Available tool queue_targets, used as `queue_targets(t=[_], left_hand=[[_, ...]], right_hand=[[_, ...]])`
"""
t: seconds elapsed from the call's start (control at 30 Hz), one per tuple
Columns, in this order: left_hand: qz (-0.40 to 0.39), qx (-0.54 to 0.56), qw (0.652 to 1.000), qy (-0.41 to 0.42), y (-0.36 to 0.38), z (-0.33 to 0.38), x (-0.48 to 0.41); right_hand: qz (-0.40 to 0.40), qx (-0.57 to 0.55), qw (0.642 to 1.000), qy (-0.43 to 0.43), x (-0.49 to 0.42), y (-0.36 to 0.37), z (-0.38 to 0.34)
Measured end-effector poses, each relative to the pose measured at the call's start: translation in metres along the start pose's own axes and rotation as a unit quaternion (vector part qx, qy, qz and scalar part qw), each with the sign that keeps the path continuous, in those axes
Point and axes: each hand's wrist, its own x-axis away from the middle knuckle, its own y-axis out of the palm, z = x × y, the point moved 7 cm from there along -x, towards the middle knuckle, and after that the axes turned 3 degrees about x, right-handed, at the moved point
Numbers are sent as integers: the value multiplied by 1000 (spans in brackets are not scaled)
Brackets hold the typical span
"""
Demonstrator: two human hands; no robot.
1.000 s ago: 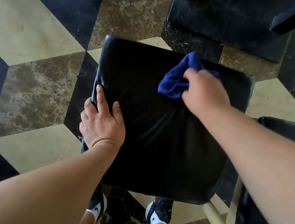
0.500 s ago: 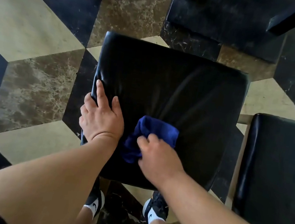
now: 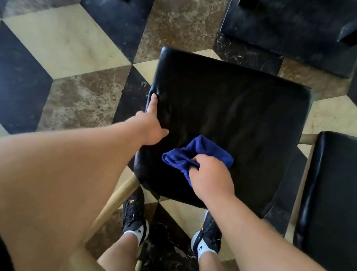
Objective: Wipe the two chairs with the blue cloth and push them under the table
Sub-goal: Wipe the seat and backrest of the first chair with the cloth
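Note:
A chair with a black padded seat point(image 3: 235, 112) stands right in front of me on pale wooden legs. My right hand point(image 3: 211, 178) is closed on the bunched blue cloth point(image 3: 197, 156) and presses it on the near middle of the seat. My left hand point(image 3: 152, 126) grips the seat's left edge, its forefinger stretched along the edge. A second black-seated chair point(image 3: 348, 199) stands close by on the right, cut off by the frame edge.
A black table base point(image 3: 291, 33) with dark legs lies just beyond the chair at the top. The floor is a cube pattern of cream, brown and black marble tiles point(image 3: 65, 45). My feet in black shoes point(image 3: 135, 218) stand behind the chair.
My right hand swept the cloth from the seat's far edge to the near part, then slightly right. My left hand shifted on the left edge, fingers now curled with one pointing forward.

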Motion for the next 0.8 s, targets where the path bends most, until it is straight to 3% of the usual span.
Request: queue_targets(t=[0.1, 0.2, 0.27, 0.4, 0.5, 0.63, 0.8], left_hand=[[-105, -39, 992, 49, -26, -9, 13], [-176, -71, 979, 73, -39, -29, 27], [-212, -83, 971, 73, -34, -46, 34], [-280, 75, 957, 20, -2, -89, 52], [-286, 160, 945, -11, 24, -113, 65], [-230, 288, 928, -64, 45, -123, 73], [-160, 378, 907, -94, 56, -128, 97]], right_hand=[[19, 12, 1000, -9, 10, -1, -26], [86, 109, 986, -95, 16, -5, -66], [88, 119, 981, -126, 13, 5, -86], [79, 89, 987, -108, -6, 34, -117], [85, 142, 976, -144, -16, 56, -141], [-1, 114, 979, -170, -7, 81, -137], [-126, -14, 990, -59, 17, 93, -112]])
